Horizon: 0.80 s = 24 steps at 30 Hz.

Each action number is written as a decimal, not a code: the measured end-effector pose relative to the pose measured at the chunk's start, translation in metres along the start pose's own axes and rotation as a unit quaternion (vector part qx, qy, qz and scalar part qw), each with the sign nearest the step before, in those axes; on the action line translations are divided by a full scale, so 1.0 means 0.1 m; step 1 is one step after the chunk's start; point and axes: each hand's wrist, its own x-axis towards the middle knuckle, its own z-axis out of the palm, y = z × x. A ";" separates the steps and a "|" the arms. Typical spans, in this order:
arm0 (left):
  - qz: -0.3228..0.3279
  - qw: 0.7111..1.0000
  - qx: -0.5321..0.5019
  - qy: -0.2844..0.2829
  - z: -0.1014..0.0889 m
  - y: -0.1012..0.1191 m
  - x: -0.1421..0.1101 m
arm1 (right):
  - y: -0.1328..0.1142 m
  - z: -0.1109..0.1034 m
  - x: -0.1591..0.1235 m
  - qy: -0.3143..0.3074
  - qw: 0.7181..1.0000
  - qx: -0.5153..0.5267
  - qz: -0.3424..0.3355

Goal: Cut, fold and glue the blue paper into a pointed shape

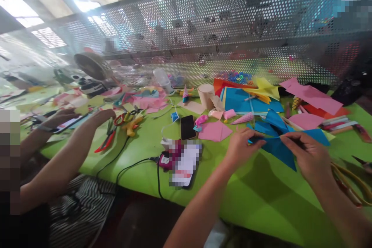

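Between my two hands, above the green table, is a piece of blue paper [276, 150] with a crease or fold along its upper edge. My left hand [242, 145] pinches its left end between thumb and fingers. On the right, my right hand [305, 151] grips the same paper near its middle. More blue paper pieces [269, 122] stick up just behind it, and I cannot tell whether they are joined to it. A pink paper sheet [215, 131] and a rolled pink cone [243, 118] lie just beyond my left hand.
A phone [186, 166] with a lit screen and a dark phone [188, 127] lie left of my hands. Scissors [351, 182] are at the right edge. A co-worker's arms [66, 151] reach in at left near red-handled scissors [108, 135]. A perforated metal screen [203, 27] stands behind.
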 end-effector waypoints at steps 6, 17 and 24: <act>-0.020 0.999 0.039 -0.011 -0.01 0.00 0.01 | 0.07 0.00 0.01 -0.055 0.998 0.002 -0.001; -0.105 0.973 -0.198 0.054 -0.03 -0.02 0.04 | 0.04 0.07 0.03 -0.178 0.984 0.012 0.024; -0.211 0.944 -0.243 -0.071 0.10 -0.01 -0.01 | 0.10 0.08 0.02 -0.089 0.995 0.039 0.024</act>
